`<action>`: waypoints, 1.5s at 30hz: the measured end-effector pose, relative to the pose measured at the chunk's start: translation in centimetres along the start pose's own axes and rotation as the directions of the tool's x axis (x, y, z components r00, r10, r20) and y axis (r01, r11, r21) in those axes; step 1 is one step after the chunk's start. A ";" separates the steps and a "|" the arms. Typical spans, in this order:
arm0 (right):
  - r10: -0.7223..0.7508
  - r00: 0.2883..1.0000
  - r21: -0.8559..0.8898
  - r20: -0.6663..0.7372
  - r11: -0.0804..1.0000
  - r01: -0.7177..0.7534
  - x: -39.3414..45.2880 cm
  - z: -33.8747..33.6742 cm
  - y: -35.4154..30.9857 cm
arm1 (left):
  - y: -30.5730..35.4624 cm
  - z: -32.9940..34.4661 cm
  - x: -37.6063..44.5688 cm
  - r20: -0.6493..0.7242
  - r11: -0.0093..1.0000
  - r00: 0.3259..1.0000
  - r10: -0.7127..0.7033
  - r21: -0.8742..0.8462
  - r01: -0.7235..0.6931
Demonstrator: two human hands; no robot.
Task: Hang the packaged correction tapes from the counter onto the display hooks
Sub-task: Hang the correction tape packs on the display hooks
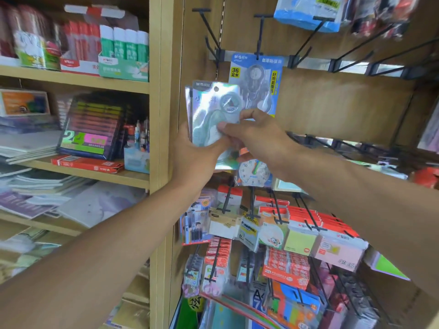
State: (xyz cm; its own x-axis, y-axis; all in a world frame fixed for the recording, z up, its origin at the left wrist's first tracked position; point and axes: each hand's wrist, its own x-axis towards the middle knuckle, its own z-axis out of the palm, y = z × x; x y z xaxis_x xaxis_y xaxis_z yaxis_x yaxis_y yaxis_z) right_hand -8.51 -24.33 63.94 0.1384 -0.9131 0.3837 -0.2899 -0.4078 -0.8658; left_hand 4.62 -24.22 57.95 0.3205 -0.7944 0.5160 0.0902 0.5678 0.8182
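A: Right, where's the stack?

B: Silver correction tape packs (209, 115) sit in the left hand (197, 157), fingers curled round the lower edge. The right hand (256, 136) pinches the front pack w/ thumb and fingers. None of these is on a hook yet.

A: What could go wrong?

B: Imo the punched hole near the top of the front pack could miss the hook tip, so the card bends or slips off. Also, peeling one off may drag a second pack, and it drops.

A: Which hook?

B: Can't tell. An empty hook (209, 29) sticks out above-left. The next one (260, 34) already carries a blue pack (259, 74), just behind the stack, partly covered by it.

A: Anything in the way?

B: That blue pack crowds the spot. A toy clock (253, 174) hangs below the hands, sticky notes (299, 241) lower down, glue sticks (123, 46) on the shelf at left. More empty hooks (351, 58) to the right.
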 end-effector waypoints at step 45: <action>-0.405 0.771 -0.376 -0.492 0.897 0.231 18.2 4.3 -1.2 | 1.0 -5.3 5.6 0.071 0.999 0.997 0.035 -0.021 -0.033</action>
State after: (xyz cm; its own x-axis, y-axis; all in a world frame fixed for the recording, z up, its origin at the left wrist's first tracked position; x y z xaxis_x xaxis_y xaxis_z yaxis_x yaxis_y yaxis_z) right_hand -1.59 -40.40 70.53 -0.2415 -0.5433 0.8040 -0.5845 -0.5800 -0.5675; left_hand 11.47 -26.98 60.34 0.2555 -0.7876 0.5607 0.0990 0.5982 0.7952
